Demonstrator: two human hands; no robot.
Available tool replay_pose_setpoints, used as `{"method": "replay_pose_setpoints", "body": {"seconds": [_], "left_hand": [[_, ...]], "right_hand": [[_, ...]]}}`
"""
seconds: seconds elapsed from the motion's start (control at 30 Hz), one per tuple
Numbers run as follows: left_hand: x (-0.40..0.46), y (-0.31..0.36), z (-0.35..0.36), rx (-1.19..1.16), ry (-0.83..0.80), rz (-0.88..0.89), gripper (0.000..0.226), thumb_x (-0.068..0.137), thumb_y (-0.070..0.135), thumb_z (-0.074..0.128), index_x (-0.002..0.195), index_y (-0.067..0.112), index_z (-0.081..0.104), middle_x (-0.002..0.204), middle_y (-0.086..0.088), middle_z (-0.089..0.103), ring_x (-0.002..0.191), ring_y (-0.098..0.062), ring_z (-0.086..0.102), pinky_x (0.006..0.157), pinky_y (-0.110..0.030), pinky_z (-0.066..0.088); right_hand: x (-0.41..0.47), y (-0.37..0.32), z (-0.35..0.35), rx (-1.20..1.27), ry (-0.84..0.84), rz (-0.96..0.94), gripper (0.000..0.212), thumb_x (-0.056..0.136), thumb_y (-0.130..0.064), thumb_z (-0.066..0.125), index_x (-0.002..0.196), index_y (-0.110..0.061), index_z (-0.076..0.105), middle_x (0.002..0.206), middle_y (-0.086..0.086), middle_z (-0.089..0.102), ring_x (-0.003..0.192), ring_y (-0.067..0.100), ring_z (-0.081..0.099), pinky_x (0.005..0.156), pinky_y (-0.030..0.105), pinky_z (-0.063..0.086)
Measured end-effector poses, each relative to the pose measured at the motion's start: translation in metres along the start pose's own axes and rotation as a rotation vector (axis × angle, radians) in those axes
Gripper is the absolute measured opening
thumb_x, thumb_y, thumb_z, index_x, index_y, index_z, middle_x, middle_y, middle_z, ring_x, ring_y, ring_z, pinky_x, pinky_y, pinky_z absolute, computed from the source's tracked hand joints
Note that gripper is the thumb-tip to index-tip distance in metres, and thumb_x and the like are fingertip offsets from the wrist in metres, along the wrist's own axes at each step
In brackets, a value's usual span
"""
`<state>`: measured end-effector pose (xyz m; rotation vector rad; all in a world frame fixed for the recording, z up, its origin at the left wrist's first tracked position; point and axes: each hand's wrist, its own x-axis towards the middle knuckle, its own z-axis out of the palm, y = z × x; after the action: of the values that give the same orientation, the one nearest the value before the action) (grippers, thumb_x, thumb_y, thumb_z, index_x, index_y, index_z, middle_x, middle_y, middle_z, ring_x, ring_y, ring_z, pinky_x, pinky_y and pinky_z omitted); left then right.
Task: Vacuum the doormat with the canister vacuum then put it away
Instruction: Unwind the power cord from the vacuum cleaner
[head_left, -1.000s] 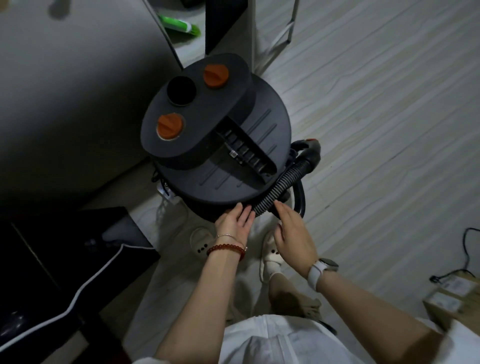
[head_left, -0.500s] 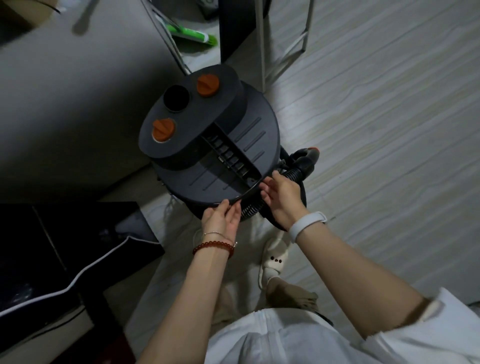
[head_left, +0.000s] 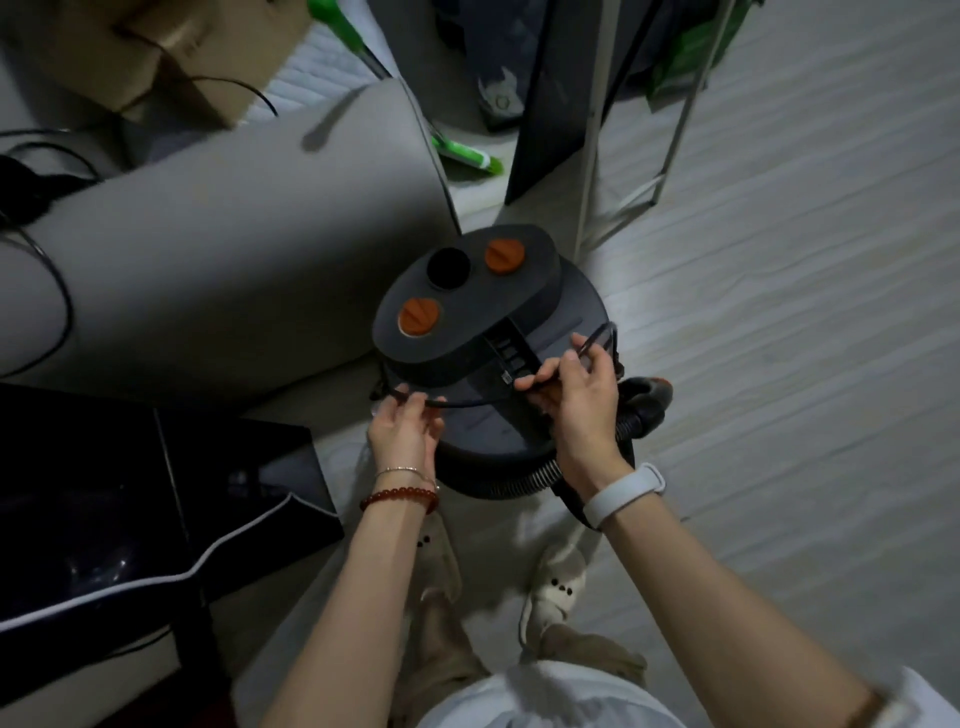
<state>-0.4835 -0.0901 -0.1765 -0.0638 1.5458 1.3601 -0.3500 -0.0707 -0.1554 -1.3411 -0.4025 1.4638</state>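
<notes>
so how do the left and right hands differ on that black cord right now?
The left hand pinches the black cord at the canister vacuum's near-left rim; the right hand grips it further right, over the lid. The left wrist wears a red bead bracelet, the right a white band. Both hold the same cord.

head-worn view, steeply downward, close overhead

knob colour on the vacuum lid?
Orange, both knobs, on the dark grey lid; head view.
</notes>
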Motion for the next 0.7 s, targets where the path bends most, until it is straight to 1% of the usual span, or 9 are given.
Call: {"method": "replay_pose_setpoints", "body": {"seconds": [0.1,0.2,0.3,0.37,0.43,0.5,0.57,0.63,0.7], "left_hand": [[0.023,0.031,0.007,-0.022,0.018,-0.001,0.030,0.095,-0.003,0.038,0.072,0.015,0.043,0.050,0.003,0.056,0.048,-0.006,0.057,0.041,-0.011,0.042],[0.046,0.059,0.015,-0.036,0.047,-0.038,0.033,0.097,0.001,0.035,0.067,0.013,0.039,0.035,0.006,0.051,0.057,-0.012,0.050,0.053,-0.023,0.047],[0.063,0.073,0.016,-0.036,0.036,-0.084,0.030,0.096,-0.002,0.033,0.070,0.012,0.040,0.052,-0.004,0.048,0.052,-0.014,0.048,0.051,-0.025,0.047],[0.072,0.076,0.014,0.038,0.022,-0.076,0.021,0.096,-0.002,0.034,0.085,0.010,0.047,0.063,-0.004,0.040,0.056,-0.014,0.044,0.046,-0.021,0.048],[0.079,0.081,0.011,0.165,0.005,-0.005,0.021,0.096,-0.001,0.035,0.106,0.012,0.048,0.067,-0.003,0.041,0.056,-0.012,0.046,0.052,-0.023,0.048],[0.088,0.092,0.008,0.281,-0.038,0.073,0.021,0.097,0.000,0.035,0.105,0.013,0.049,0.069,-0.003,0.043,0.054,-0.009,0.049,0.054,-0.021,0.048],[0.098,0.101,0.006,0.349,-0.069,0.116,0.021,0.098,0.000,0.035,0.106,0.011,0.050,0.071,-0.002,0.043,0.056,-0.008,0.047,0.048,-0.016,0.049],[0.112,0.107,0.010,0.420,-0.093,0.145,0.030,0.098,0.001,0.035,0.125,0.006,0.047,0.071,-0.001,0.044,0.053,-0.007,0.047,0.053,-0.018,0.047],[0.126,0.111,0.021,0.475,-0.130,0.173,0.033,0.098,0.002,0.035,0.130,0.000,0.045,0.071,0.000,0.044,0.056,-0.008,0.044,0.059,-0.021,0.044]], "right_hand": [[0.001,-0.006,0.023,-0.056,-0.060,-0.036,0.016,0.098,-0.005,0.035,0.094,-0.019,0.040,0.066,0.001,0.053,0.057,0.009,0.064,0.063,0.023,0.049],[0.004,-0.005,0.044,-0.046,-0.111,0.014,0.013,0.099,-0.010,0.033,0.094,-0.019,0.039,0.060,0.000,0.058,0.060,0.010,0.066,0.063,0.022,0.051],[0.011,-0.005,0.061,-0.107,-0.072,0.044,0.009,0.101,-0.015,0.028,0.105,-0.016,0.037,0.061,0.003,0.058,0.057,0.008,0.066,0.055,0.017,0.051],[0.016,-0.003,0.068,-0.280,-0.033,0.009,0.010,0.100,-0.015,0.031,0.107,-0.015,0.038,0.066,0.004,0.057,0.058,0.007,0.065,0.055,0.018,0.049],[0.020,0.004,0.071,-0.497,0.005,-0.075,0.008,0.097,-0.012,0.038,0.103,-0.014,0.044,0.069,0.001,0.058,0.069,0.015,0.064,0.064,0.027,0.051],[0.021,0.011,0.077,-0.617,0.049,-0.105,0.005,0.094,-0.012,0.045,0.097,-0.014,0.048,0.072,-0.003,0.060,0.081,0.021,0.062,0.079,0.039,0.052],[0.022,0.015,0.086,-0.619,0.087,-0.099,0.004,0.093,-0.012,0.048,0.095,-0.015,0.049,0.071,-0.005,0.062,0.085,0.021,0.062,0.089,0.044,0.049],[0.024,0.017,0.096,-0.587,0.115,-0.102,0.013,0.093,-0.012,0.049,0.105,-0.016,0.048,0.071,-0.004,0.063,0.082,0.019,0.061,0.088,0.039,0.050],[0.029,0.016,0.102,-0.510,0.120,-0.069,0.033,0.094,-0.011,0.048,0.126,-0.012,0.039,0.072,-0.001,0.063,0.071,0.014,0.059,0.069,0.020,0.052]]}}
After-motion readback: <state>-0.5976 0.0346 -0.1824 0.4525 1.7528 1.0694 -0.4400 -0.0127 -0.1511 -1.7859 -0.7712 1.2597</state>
